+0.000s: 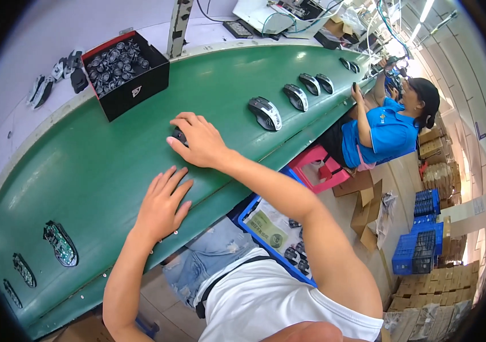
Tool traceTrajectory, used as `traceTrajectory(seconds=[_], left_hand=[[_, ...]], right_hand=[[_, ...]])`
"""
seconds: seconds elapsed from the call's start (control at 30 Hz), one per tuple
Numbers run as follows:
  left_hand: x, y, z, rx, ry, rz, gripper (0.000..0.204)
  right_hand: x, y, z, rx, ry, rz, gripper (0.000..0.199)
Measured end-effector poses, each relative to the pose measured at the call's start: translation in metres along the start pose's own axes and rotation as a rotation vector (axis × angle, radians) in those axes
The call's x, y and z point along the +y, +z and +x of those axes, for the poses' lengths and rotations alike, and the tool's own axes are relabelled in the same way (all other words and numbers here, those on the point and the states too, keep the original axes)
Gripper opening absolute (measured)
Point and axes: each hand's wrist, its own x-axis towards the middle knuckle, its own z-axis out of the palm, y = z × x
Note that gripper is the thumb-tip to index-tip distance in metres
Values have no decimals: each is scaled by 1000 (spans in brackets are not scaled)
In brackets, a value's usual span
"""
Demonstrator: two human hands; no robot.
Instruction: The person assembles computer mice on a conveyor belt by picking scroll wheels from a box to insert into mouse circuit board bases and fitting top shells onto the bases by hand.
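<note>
My right hand (202, 141) is curled over a dark computer mouse (179, 135) on the green bench surface (123, 176). Most of that mouse is hidden under the palm and fingers. Closer to me, my left hand (164, 206) lies flat on the green surface near its front edge, fingers stretched out and holding nothing. To the right, several black-and-silver mice stand in a spaced row, the nearest mouse (265, 113) a short way from my right hand. At the left lie mouse bases with exposed circuit boards, the largest base (60, 244) nearest my left hand.
A black box with a red rim (134, 98) holds many dark round parts at the far side. Loose mouse shells (42, 91) lie beside it. A blue crate (254, 219) sits below the front edge. A co-worker in a blue shirt (383, 134) sits further right, by a pink stool (317, 171).
</note>
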Motion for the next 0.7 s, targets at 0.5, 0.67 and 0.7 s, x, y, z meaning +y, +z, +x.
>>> traceTrajectory(seconds=[0.5, 0.67, 0.7], left_hand=[[2, -12, 3, 68, -34, -27, 35], [-4, -10, 3, 161, -87, -49, 27], [-3, -10, 4, 154, -96, -38, 27]], right_hand=[[1, -10, 5, 0, -29, -72, 43], [0, -14, 1, -10, -116, -151, 34], [7, -10, -1, 74, -180, -216, 35]])
